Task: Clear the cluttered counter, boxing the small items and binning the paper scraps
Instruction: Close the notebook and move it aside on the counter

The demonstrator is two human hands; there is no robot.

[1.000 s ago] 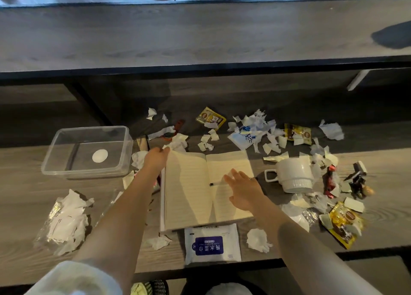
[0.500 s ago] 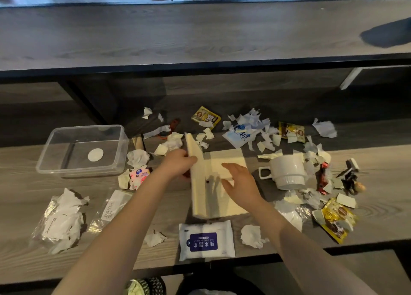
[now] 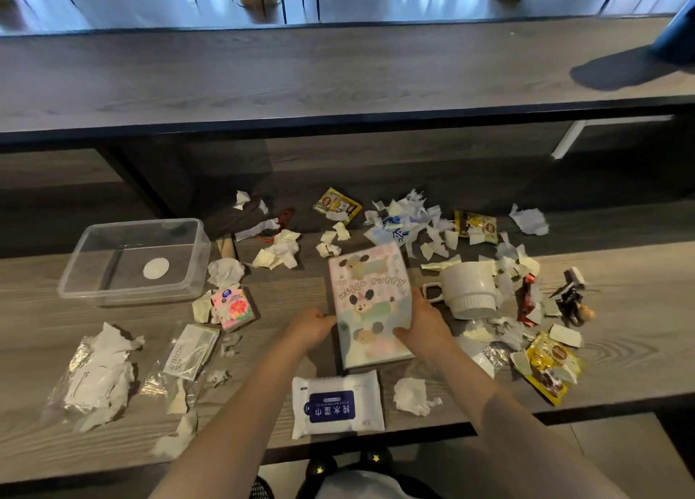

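Squarely between both grips, notebook

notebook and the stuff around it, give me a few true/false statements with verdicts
1. The notebook lies closed with its puppy cover facing up. True.
2. The left hand and the right hand grip it at its two long edges. True.
3. The clear box is full of paper scraps. False: only a white round disc shows at its bottom.
4. The wipes pack lies inside the box. False: it lies on the counter, nearer the person than the notebook.
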